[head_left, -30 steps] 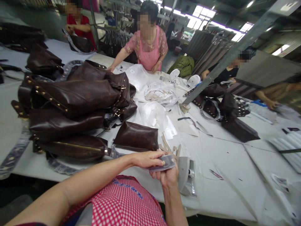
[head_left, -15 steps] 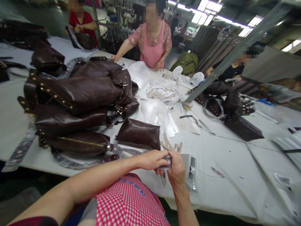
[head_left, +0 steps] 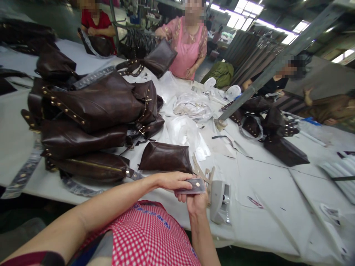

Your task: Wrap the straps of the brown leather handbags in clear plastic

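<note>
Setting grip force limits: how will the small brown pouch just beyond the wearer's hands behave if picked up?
The pouch is probably soft and will likely give under a grip: its puffed body narrows to pinched corners. Its glossy surface may be somewhat slippery. Lying low on a broad side, it seems apt to slide rather than roll.

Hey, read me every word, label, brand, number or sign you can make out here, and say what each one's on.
No text is legible.
Apron: blue lettering, too blurred and slanted to read.
Strap in the hands: a gold stud, no writing I can make out.
</note>
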Tool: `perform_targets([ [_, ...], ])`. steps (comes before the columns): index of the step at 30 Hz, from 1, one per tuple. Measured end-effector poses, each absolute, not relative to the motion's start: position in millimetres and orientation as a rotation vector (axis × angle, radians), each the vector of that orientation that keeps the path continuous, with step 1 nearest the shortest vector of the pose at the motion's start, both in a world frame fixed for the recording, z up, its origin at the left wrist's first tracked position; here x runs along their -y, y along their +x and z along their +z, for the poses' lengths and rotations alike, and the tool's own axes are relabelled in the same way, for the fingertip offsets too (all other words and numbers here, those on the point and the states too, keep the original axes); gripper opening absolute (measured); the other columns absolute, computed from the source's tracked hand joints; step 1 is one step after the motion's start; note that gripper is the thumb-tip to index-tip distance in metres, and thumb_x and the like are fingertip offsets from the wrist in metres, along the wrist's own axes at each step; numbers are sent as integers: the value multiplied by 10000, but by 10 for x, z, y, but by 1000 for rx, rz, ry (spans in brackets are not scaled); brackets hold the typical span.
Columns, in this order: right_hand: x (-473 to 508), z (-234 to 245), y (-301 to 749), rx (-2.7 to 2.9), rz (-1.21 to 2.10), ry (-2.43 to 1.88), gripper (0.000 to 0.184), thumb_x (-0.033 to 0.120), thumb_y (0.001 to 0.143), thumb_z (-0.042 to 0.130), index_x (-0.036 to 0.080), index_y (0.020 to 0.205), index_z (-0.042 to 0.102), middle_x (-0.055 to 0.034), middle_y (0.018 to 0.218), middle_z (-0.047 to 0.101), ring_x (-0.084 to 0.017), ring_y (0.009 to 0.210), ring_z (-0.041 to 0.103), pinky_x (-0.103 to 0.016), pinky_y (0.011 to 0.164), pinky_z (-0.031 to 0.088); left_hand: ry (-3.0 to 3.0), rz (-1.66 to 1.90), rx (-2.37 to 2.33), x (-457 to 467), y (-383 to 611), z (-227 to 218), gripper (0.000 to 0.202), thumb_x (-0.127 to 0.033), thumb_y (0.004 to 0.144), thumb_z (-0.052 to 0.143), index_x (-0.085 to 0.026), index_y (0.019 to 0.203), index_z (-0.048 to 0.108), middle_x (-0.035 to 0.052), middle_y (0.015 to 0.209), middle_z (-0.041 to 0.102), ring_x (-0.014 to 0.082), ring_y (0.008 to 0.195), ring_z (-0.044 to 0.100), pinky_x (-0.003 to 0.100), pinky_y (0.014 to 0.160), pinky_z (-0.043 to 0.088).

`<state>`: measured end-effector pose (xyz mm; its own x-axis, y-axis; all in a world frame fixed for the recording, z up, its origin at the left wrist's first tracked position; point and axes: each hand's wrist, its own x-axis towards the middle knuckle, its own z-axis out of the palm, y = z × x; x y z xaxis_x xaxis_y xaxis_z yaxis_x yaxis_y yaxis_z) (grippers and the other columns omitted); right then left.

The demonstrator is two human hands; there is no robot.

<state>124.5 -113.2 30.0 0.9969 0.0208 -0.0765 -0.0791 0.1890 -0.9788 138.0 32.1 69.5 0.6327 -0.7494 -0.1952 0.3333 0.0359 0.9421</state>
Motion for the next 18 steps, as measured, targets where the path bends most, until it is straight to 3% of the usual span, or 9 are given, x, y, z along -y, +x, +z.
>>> perform_targets([
  [3, 1159, 284, 1268, 45, 26, -1539, 272, 430, 885, 367, 240, 813, 547, -16, 685, 573, -175, 573, 569, -329, 568, 497, 1298, -882, 386, -321, 1401, 708, 186, -325, 900, 473, -189, 1027, 488, -51, 525, 561, 122, 442, 556, 216, 472, 410],
  [5, 1232, 333, 1321, 153, -164, -1759, 196, 363, 829, 479, 229, 944, 564, -40, 822, 624, -201, 731, 606, -353, 677, 508, 1350, -866, 361, -322, 1422, 736, 126, -282, 902, 450, -180, 970, 480, -48, 511, 559, 124, 446, 563, 219, 474, 417],
  [7, 1329, 412, 1402, 355, -302, -2017, 274, 284, 781, 527, 216, 1044, 560, -72, 978, 631, -230, 911, 593, -395, 819, 482, 1416, -849, 329, -323, 1453, 766, 84, -257, 902, 440, -177, 909, 465, -43, 497, 560, 126, 445, 565, 224, 477, 425],
  [10, 1432, 518, 1510, 649, -266, -2254, 243, 232, 790, 477, 201, 1009, 578, -88, 970, 613, -239, 942, 564, -410, 858, 452, 1424, -861, 319, -355, 1519, 786, 129, -306, 902, 474, -181, 876, 453, -20, 536, 600, 140, 478, 592, 242, 499, 446],
  [14, 1360, 537, 1502, 496, -272, -2220, 200, 233, 758, 484, 202, 936, 569, -53, 866, 599, -222, 835, 560, -375, 774, 455, 1238, -982, 425, -526, 1601, 708, 334, -482, 837, 588, -180, 948, 498, 19, 645, 654, 169, 599, 643, 266, 567, 464],
  [18, 1086, 399, 1421, 218, -175, -1823, 259, 193, 688, 483, 219, 939, 546, -19, 866, 621, -194, 831, 590, -354, 789, 459, 1068, -1060, 478, -734, 1620, 577, 510, -544, 765, 657, -185, 1095, 505, 18, 712, 657, 207, 727, 667, 318, 672, 495],
])
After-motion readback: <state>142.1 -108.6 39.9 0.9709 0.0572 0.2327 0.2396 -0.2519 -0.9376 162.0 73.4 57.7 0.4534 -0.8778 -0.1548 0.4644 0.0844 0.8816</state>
